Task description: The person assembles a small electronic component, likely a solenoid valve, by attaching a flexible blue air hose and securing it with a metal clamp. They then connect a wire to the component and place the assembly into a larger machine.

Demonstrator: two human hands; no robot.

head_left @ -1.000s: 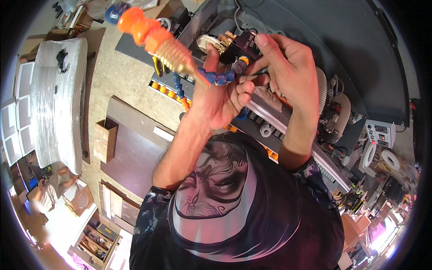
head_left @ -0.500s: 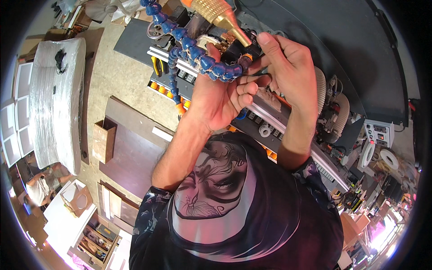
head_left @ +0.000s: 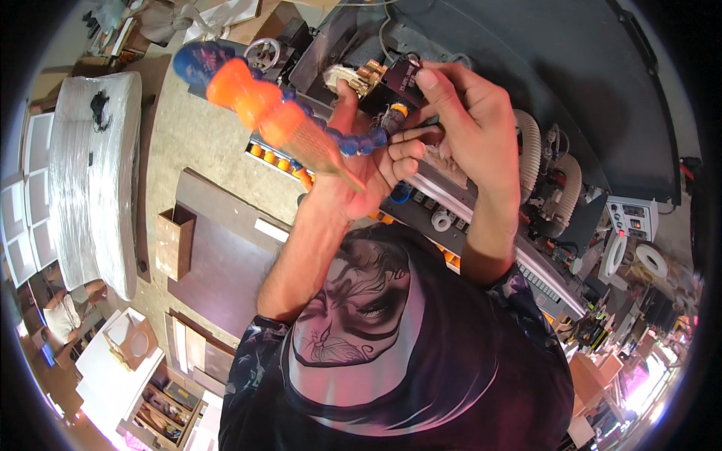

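A black block with brass fittings (head_left: pixel 403 81) is between my two hands, above the machine. From its lower side a blue segmented hose (head_left: pixel 361 143) runs left and arcs up toward the camera. Its free end, orange segments with a brass nozzle (head_left: pixel 322 150), hangs blurred in front of my left wrist. My left hand (head_left: pixel 365 169) is palm up under the block, thumb raised on the block's left side and fingers curled by the hose joint. With thumb and fingers my right hand (head_left: pixel 474 113) pinches the block's right edge. The contact under the block is partly hidden.
Below my hands runs a long machine with a metal rail (head_left: pixel 530 274) and a dark raised cover (head_left: pixel 541 68). Ribbed grey hoses (head_left: pixel 529 154) stand at the right, near a control box (head_left: pixel 633 222). A plastic-wrapped stack (head_left: pixel 94 180) and brown boards (head_left: pixel 226 263) lie left.
The hose's orange end and brass nozzle have swung from above the block down and left, across my left wrist. My hands have shifted slightly left, still holding the block.
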